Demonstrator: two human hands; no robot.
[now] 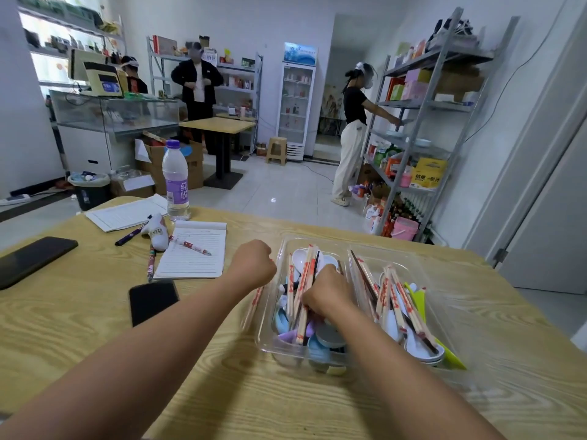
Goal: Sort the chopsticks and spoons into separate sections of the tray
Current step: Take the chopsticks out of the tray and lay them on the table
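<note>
Wrapped chopsticks gripped in right hand over tray; another pair in left hand.

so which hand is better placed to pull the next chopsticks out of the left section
Right. The right hand is already inside the left section, curled round wrapped chopsticks. The left hand is outside the rim, holding its own pair.

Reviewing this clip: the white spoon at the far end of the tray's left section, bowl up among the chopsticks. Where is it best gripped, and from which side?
Probably by the rim of its bowl, from above at the far end. The white spoon shows only its bowl there; its handle runs down under the wrapped chopsticks and the right hand, so that end is buried. A pinch across the rim, lifted up and away, looks least likely to snag.
</note>
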